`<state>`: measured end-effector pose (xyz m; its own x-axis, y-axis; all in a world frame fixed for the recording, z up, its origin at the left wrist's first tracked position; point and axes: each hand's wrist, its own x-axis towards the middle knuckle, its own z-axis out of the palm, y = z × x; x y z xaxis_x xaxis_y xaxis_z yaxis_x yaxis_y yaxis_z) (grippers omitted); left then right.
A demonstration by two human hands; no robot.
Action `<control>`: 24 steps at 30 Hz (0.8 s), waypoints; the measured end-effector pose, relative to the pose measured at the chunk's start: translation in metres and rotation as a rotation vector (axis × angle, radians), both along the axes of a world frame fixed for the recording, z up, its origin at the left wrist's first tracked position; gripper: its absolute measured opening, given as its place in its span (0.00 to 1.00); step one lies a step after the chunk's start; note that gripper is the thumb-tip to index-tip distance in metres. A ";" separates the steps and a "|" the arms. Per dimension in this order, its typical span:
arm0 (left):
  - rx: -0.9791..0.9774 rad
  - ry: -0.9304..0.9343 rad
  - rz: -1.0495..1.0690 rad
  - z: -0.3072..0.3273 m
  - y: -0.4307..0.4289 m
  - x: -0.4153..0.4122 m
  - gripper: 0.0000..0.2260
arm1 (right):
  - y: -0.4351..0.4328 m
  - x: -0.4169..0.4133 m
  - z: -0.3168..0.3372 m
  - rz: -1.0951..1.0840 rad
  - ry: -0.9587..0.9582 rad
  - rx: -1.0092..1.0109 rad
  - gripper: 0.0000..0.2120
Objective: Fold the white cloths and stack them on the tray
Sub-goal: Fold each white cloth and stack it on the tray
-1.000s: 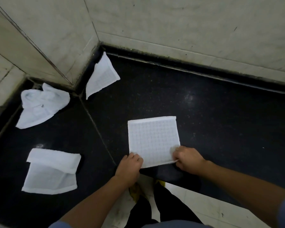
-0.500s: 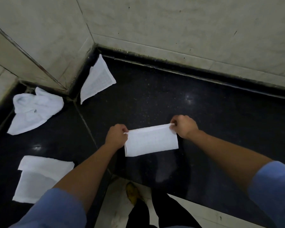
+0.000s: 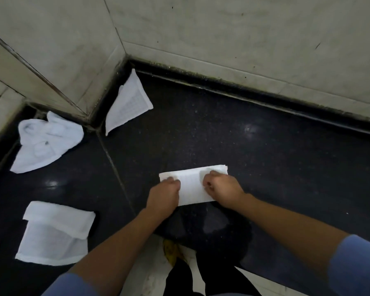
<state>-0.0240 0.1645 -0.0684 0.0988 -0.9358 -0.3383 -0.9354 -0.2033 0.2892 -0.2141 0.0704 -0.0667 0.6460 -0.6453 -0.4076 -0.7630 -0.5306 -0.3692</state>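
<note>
Just ahead, folded cloth (image 3: 192, 190), left hand (image 3: 163, 195) and right hand (image 3: 222, 189) gripping its ends

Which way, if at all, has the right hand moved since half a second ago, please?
Yes. The right hand has drawn back from the far wall's skirting toward the person, and is now down on the folded cloth.
</note>
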 end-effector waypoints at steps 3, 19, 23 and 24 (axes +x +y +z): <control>0.053 -0.005 0.022 -0.011 0.027 0.006 0.08 | 0.010 -0.017 -0.010 -0.020 0.014 0.032 0.10; -0.020 -0.123 -0.185 -0.014 0.038 0.018 0.19 | -0.007 -0.020 0.000 -0.585 0.151 0.013 0.20; 0.006 -0.102 -0.178 -0.010 0.034 0.020 0.18 | -0.013 -0.013 -0.001 -0.847 0.059 0.249 0.13; 0.007 -0.097 -0.173 -0.009 0.034 0.020 0.18 | -0.016 -0.013 0.001 -0.904 0.004 0.316 0.10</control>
<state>-0.0037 0.1981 -0.0770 -0.0309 -0.9394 -0.3413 -0.9799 -0.0389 0.1957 -0.2269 0.0549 -0.0658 -0.0447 -0.7590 -0.6496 -0.8366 0.3838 -0.3908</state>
